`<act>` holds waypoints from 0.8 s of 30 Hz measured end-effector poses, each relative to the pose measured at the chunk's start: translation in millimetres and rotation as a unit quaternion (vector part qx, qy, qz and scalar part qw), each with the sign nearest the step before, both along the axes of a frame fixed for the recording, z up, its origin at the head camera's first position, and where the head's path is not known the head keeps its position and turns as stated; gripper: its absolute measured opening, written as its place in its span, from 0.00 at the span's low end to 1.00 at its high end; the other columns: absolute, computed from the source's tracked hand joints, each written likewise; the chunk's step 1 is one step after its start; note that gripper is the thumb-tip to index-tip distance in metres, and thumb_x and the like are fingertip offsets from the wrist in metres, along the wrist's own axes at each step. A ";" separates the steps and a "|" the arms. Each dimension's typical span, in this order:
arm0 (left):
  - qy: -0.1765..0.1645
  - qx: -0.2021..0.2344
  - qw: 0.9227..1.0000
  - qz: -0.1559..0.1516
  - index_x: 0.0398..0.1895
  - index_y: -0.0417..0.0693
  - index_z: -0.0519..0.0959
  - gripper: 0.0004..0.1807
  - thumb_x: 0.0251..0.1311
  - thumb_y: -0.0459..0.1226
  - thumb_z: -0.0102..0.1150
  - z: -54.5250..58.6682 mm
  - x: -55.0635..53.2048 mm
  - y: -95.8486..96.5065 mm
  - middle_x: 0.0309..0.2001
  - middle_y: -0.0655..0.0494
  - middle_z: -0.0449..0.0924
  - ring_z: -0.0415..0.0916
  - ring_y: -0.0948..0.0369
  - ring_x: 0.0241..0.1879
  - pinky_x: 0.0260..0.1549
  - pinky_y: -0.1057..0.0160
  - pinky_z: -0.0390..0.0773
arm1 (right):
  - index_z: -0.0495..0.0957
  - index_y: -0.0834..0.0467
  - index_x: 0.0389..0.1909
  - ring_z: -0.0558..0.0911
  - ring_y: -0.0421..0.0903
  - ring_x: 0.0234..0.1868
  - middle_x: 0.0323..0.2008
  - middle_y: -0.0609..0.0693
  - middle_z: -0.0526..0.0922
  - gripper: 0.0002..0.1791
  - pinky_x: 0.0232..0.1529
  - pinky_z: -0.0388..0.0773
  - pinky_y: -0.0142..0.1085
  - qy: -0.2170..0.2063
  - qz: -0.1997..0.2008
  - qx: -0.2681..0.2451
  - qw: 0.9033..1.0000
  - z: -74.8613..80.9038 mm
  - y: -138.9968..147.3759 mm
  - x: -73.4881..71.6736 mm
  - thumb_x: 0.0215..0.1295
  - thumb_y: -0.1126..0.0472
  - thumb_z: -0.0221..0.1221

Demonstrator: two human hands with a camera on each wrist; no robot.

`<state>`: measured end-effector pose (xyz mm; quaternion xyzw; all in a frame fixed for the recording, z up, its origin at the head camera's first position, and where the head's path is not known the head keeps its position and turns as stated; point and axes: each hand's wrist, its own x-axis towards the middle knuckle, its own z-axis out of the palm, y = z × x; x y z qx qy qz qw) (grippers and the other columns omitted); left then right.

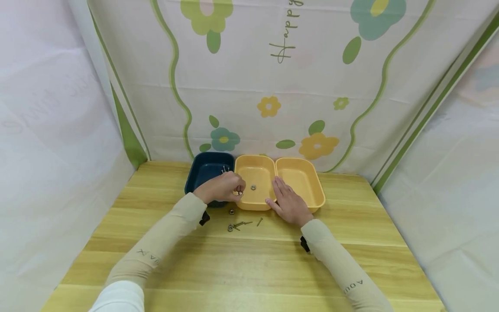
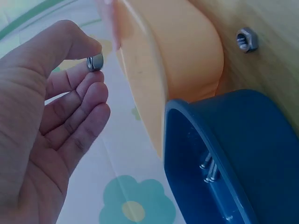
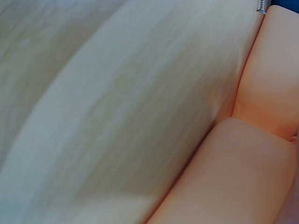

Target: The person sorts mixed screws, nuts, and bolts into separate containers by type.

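Observation:
My left hand (image 1: pixel 221 187) pinches a hex nut (image 2: pixel 95 62) between thumb and forefinger, with the other fingers loosely bent below. In the head view it hangs where the dark blue tray (image 1: pixel 189 184) meets the middle yellow tray (image 1: pixel 255 206). Inside that middle tray lies another nut (image 1: pixel 253 187). With fingers fairly straight, my right hand (image 1: pixel 290 203) rests across the adjoining rims of the middle tray and the right yellow tray (image 1: pixel 320 197). Several screws (image 2: pixel 212 171) lie in the blue tray.
On the wooden table (image 1: pixel 249 264) in front of the trays lie a nut (image 1: pixel 231 212), a second nut (image 1: pixel 230 228) and several screws, one screw (image 1: pixel 260 221) apart from the others. A flower-printed cloth (image 1: pixel 241 86) hangs right behind the trays, with further cloth at both sides.

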<state>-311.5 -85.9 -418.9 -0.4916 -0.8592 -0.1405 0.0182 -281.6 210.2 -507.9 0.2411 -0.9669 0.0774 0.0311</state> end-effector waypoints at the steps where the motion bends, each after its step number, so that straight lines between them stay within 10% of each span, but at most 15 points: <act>1: -0.002 0.001 1.000 0.004 0.28 0.47 0.84 0.04 0.60 0.33 0.68 -0.6 -2.5 0.8 0.30 0.50 0.85 0.69 0.65 0.27 0.32 0.68 0.73 | 0.44 0.66 0.84 0.46 0.55 0.87 0.86 0.60 0.43 0.46 0.85 0.51 0.51 -0.001 0.000 0.000 1.000 -0.1 -0.1 0.3 0.84 0.35 0.37; 11: -0.007 -0.005 0.999 0.051 0.38 0.43 0.86 0.03 0.63 0.33 0.69 -9.8 -22.1 8.7 0.38 0.52 0.87 0.78 0.62 0.35 0.42 0.64 0.83 | 0.42 0.65 0.85 0.46 0.55 0.87 0.86 0.61 0.43 0.46 0.85 0.51 0.51 -0.004 -0.002 0.000 1.000 -1.5 -0.4 1.6 0.84 0.34 0.37; 17: -0.026 -0.044 0.992 0.111 0.65 0.37 0.79 0.27 0.65 0.38 0.72 -6.7 -18.1 10.3 0.61 0.43 0.80 0.81 0.52 0.56 0.60 0.54 0.83 | 0.43 0.65 0.85 0.47 0.55 0.87 0.86 0.60 0.43 0.47 0.85 0.52 0.51 0.000 0.000 0.000 1.000 -3.1 -0.4 0.9 0.84 0.34 0.36; 24: -0.036 -0.029 0.995 0.094 0.65 0.39 0.81 0.26 0.65 0.40 0.71 3.6 -7.0 0.4 0.61 0.44 0.82 0.83 0.51 0.55 0.59 0.53 0.84 | 0.42 0.65 0.85 0.46 0.55 0.87 0.86 0.60 0.43 0.47 0.85 0.51 0.51 0.001 0.001 -0.002 1.000 0.0 0.4 0.5 0.84 0.34 0.36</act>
